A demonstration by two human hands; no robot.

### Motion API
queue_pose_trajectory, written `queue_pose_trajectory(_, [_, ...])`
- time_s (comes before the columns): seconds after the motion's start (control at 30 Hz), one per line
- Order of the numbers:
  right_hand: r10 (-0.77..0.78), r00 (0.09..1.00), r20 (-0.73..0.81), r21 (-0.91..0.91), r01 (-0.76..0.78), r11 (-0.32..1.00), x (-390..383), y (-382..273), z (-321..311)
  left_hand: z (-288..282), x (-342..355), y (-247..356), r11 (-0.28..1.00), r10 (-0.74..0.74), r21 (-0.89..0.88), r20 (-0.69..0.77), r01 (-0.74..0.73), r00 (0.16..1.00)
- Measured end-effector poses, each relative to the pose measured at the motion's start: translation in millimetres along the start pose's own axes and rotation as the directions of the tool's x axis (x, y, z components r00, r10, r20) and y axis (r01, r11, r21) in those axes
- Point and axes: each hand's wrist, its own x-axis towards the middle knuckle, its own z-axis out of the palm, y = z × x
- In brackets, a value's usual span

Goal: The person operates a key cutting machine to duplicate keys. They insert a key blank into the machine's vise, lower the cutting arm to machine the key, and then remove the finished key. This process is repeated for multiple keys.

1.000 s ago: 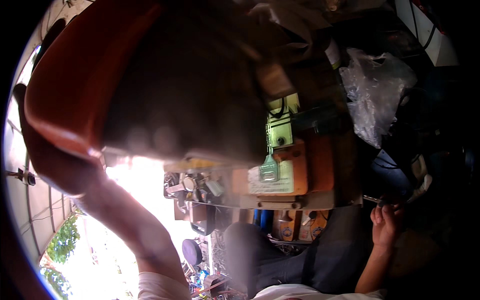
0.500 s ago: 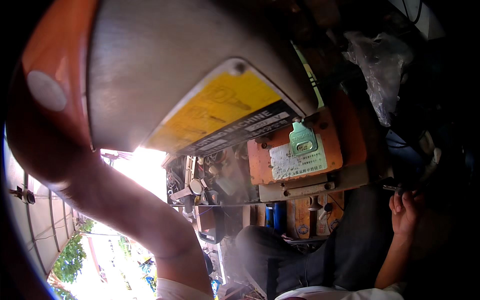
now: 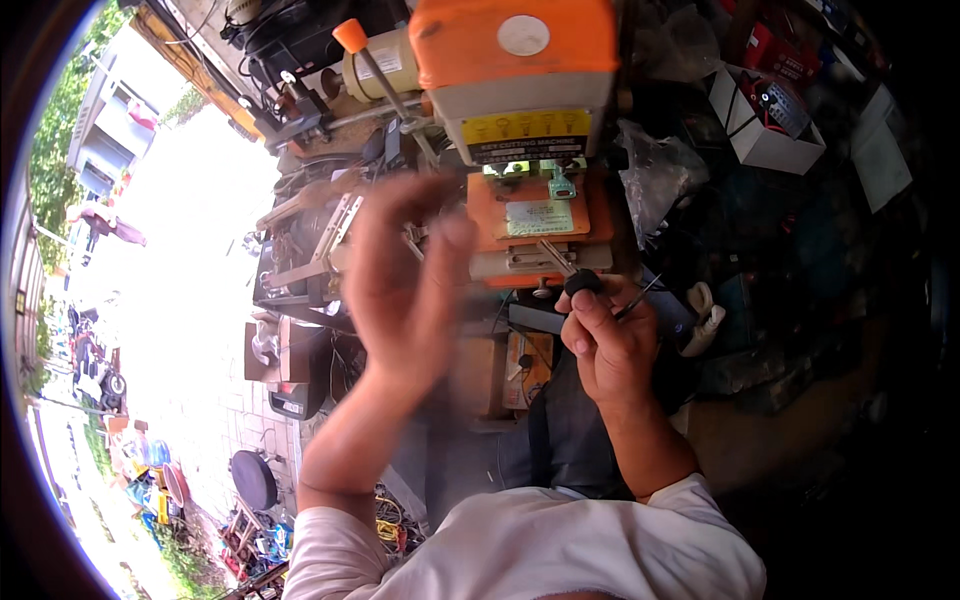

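My right hand [image 3: 612, 345] pinches a key with a black head [image 3: 583, 282] between thumb and fingers, its metal blade pointing up and left toward the machine. A thin dark pointed piece [image 3: 640, 297] also sticks out of this hand to the right; its kind is unclear. My left hand [image 3: 405, 285] is raised left of the machine's base, its fingers smeared by motion. Nothing shows in it. Ahead stands an orange and grey key-cutting machine [image 3: 530, 110]. A green-headed key [image 3: 563, 187] hangs at its working area, above the orange base [image 3: 490, 215].
A lever with an orange knob [image 3: 350, 37] rises at the machine's left. Metal tools and parts [image 3: 310, 215] crowd the bench there. At right lie a clear plastic bag [image 3: 660, 180] and a white open box [image 3: 765, 145]. Bright paving [image 3: 222, 420] shows at far left.
The view has pulled back from the machine. My left arm has come down from beside its upper part. My right hand has risen from the lower right to the machine's front, showing the black-headed key.
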Motion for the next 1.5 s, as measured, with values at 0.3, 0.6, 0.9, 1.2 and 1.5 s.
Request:
queue_pose_trajectory(0.3, [0.179,0.984,0.022,-0.382,-0.157,0.911,-32,31,24,-7,-97,3,0.425,-0.734,-0.468,0.322,0.775,0.598])
queue_pose_trajectory(0.6, [0.269,0.861,0.431,-0.780,0.206,0.591,10,-7,44,-46,-98,9,0.521,-0.657,-0.290,0.464,0.803,0.594])
queue_pose_trajectory(0.9, [-0.019,0.712,0.702,-0.707,0.700,0.106,5,-19,60,-53,-103,13,0.702,-0.684,-0.206,0.069,0.681,0.726])
queue_pose_trajectory(1.2, [-0.052,0.388,0.920,-0.392,0.912,-0.125,13,-24,65,-56,-99,15,0.760,-0.648,-0.041,0.034,0.648,0.761])
queue_pose_trajectory(1.5, [0.089,0.345,0.934,-0.320,0.922,-0.217,13,-33,67,-55,-90,17,0.740,-0.668,-0.020,0.088,0.672,0.739])
